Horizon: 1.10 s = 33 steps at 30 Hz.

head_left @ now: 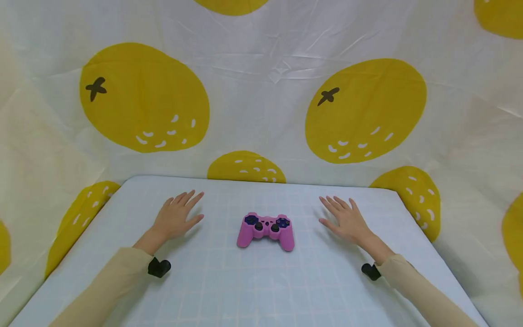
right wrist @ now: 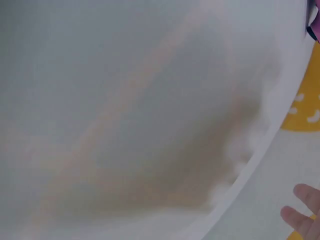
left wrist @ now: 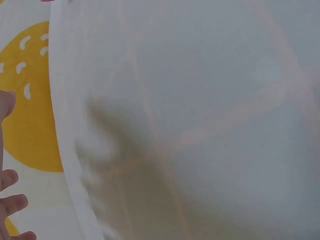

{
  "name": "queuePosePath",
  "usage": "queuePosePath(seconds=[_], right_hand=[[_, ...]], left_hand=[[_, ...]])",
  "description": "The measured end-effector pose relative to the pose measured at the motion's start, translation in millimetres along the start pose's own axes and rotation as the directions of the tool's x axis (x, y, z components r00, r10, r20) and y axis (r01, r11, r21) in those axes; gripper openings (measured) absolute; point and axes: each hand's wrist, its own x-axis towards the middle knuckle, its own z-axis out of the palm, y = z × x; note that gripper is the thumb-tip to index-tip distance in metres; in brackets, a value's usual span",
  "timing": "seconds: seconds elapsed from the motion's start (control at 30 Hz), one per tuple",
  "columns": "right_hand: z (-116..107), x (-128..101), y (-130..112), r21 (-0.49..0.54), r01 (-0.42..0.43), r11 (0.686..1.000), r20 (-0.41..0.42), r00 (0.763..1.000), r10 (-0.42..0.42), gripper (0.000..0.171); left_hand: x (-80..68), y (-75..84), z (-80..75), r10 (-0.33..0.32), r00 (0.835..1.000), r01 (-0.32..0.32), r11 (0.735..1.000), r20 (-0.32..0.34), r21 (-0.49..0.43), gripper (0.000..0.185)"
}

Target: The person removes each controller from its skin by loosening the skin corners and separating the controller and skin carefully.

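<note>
A controller lies on the table between both hands.

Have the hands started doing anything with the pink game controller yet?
Nothing looks done yet. The pink plastic game controller lies untouched on the pale blue gridded table. The left hand and right hand rest flat and open either side of it, holding nothing. Picking it up is left.

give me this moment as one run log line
left hand: open, flat on table | right hand: open, flat on table | pink game controller: between hands, untouched | backdrop: orange-print cloth
</note>
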Motion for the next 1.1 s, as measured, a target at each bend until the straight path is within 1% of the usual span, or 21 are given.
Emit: queuePosePath(seconds=[0.1,0.33,0.5,0.57,0.63,0.73,0.8,0.97,1.1], right_hand=[[2,0,-2,0.016,0.002,1.000,-0.008,1.000,-0.001,0.066],[8,1,-12,0.083,0.040,0.996,-0.077,0.996,-0.033,0.056],[8,3,-21,0.109,0.046,0.993,-0.086,0.996,-0.037,0.052],[7,3,-24,0.118,0.032,0.993,-0.077,0.997,-0.023,0.051],[7,3,-26,0.132,0.005,0.991,-0.051,0.999,0.002,0.050],[7,3,-29,0.161,-0.047,0.986,-0.003,0.999,0.048,0.051],[8,3,-31,0.181,-0.063,0.981,0.006,0.998,0.063,0.050],[8,4,-37,0.201,-0.052,0.978,-0.043,0.997,0.062,0.047],[7,6,-41,0.216,-0.056,0.975,-0.072,0.995,0.073,0.042]], left_hand=[[0.2,2.4,1.4,-0.006,1.000,0.006,1.000,-0.001,-0.023,0.064],[-0.7,10.4,3.0,-0.036,0.999,0.032,0.994,-0.030,-0.105,0.058],[-3.4,18.3,5.6,-0.061,0.998,0.056,0.988,-0.030,-0.146,0.054],[-3.6,21.6,6.1,-0.065,0.997,0.059,0.986,-0.034,-0.156,0.052],[-3.3,24.9,6.2,-0.074,0.997,0.067,0.982,-0.035,-0.177,0.050],[-2.6,29.8,5.7,-0.090,0.996,0.082,0.971,-0.024,-0.224,0.046],[-2.6,33.3,5.4,-0.110,0.994,0.104,0.965,-0.010,-0.242,0.044],[-3.6,42.9,6.3,-0.152,0.988,0.147,0.959,-0.001,-0.243,0.042],[-3.2,50.5,8.0,-0.165,0.986,0.159,0.954,-0.005,-0.256,0.041]])
